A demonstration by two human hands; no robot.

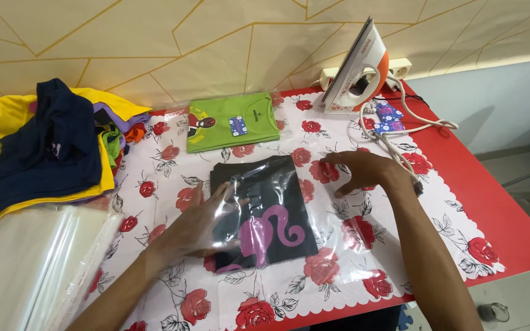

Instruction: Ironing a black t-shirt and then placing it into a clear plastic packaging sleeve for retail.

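Note:
A folded black shirt [277, 202] with a pink print lies in the middle of the table, partly inside a clear plastic bag [338, 239]. My left hand [200, 224] rests flat on the shirt's left side, under the bag's film, fingers spread. To the right, my right hand [363, 170] presses flat on the bag's upper right edge, beside the shirt. Neither hand grips anything.
A folded green shirt [231, 122] with a tag lies behind. A pile of yellow, navy and purple clothes [38, 147] sits far left, a stack of clear bags [32, 263] near left. An upright iron [357, 70] and its cord [400, 132] stand back right. Rose-patterned cloth [338, 288] covers the red table [492, 202].

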